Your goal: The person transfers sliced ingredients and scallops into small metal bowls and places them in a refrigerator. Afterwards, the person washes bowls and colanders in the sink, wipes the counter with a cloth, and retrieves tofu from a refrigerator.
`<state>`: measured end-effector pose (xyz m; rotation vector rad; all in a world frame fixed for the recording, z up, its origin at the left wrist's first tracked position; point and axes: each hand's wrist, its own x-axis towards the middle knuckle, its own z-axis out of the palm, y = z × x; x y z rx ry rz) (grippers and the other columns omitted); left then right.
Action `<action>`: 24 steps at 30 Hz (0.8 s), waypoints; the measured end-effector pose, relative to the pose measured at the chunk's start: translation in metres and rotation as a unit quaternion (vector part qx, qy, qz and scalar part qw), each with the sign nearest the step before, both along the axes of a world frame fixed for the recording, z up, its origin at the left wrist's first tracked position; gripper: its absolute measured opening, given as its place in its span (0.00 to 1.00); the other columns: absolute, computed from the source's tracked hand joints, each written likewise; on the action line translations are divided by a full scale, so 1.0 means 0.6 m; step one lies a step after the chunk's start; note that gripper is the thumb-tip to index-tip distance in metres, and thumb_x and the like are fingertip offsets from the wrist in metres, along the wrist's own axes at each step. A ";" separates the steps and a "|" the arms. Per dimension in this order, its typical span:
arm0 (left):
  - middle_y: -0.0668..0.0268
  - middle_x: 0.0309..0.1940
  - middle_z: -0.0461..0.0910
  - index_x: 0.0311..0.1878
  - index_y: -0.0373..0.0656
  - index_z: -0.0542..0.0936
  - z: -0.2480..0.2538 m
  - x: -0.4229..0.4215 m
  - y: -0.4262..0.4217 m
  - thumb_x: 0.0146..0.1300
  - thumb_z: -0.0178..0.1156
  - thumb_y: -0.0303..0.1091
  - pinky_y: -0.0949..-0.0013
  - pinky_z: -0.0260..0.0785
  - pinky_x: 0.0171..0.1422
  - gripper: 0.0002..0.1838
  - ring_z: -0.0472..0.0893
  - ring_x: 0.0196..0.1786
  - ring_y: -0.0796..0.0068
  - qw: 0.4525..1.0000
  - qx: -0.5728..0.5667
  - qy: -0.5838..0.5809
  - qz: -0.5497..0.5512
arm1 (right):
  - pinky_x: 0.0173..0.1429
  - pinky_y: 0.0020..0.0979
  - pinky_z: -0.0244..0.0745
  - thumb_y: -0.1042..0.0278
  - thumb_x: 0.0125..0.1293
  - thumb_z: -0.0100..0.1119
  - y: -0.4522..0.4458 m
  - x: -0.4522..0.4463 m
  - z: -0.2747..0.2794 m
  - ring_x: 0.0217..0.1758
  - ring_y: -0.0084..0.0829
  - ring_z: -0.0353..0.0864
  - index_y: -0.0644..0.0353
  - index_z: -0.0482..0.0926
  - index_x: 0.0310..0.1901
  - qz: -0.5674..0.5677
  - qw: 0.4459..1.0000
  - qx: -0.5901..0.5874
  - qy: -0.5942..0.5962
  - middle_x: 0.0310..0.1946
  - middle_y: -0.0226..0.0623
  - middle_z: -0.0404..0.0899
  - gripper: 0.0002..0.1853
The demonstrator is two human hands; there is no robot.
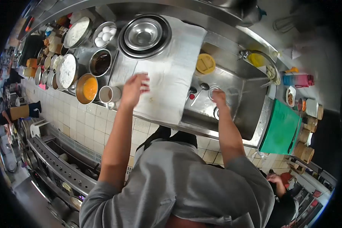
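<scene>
My left hand (136,89) is above the white cloth (167,76) on the counter, fingers spread and nothing in them. Just left of it stands a white mug (109,94). Over the metal sink (247,102), my right hand (219,97) is beside a small round metal item (214,92); its fingers are partly hidden, so their hold cannot be told. In the sink lie a spoon (204,87), a small red object (192,97) and a yellow round item (206,64). Stacked metal bowls (143,35) rest at the back of the cloth.
Bowls of orange liquid (90,89), dark sauce (102,63), white powder (67,71) and eggs (106,36) line the left. A faucet (245,54) rises behind the sink. Right of it lies a green board (281,129). Another person (283,193) is at lower right.
</scene>
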<state>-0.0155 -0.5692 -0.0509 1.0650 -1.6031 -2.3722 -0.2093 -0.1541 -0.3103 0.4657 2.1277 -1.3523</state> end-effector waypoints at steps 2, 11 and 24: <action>0.63 0.43 0.81 0.53 0.39 0.80 -0.004 0.067 0.054 0.72 0.60 0.44 0.68 0.78 0.43 0.18 0.80 0.38 0.73 0.999 0.011 -0.029 -0.010 | 0.23 0.34 0.77 0.64 0.63 0.63 -0.002 0.043 -0.063 0.23 0.33 0.82 0.64 0.80 0.43 0.091 0.991 0.008 -0.102 0.27 0.41 0.82 0.12; 0.64 0.44 0.82 0.52 0.39 0.80 0.056 0.235 0.115 0.74 0.59 0.41 0.69 0.78 0.43 0.15 0.81 0.40 0.74 0.971 -0.133 -0.198 0.038 | 0.76 0.49 0.59 0.58 0.49 0.78 -0.168 0.044 -0.028 0.76 0.54 0.58 0.45 0.52 0.74 0.088 0.951 0.279 0.097 0.75 0.52 0.53 0.54; 0.65 0.44 0.83 0.53 0.39 0.80 0.067 0.112 0.221 0.74 0.60 0.38 0.69 0.79 0.46 0.13 0.82 0.42 0.76 0.983 -0.140 -0.108 -0.046 | 0.55 0.45 0.77 0.73 0.60 0.57 0.199 -0.204 -0.050 0.50 0.54 0.83 0.59 0.80 0.48 -0.054 0.929 0.263 0.256 0.43 0.50 0.84 0.14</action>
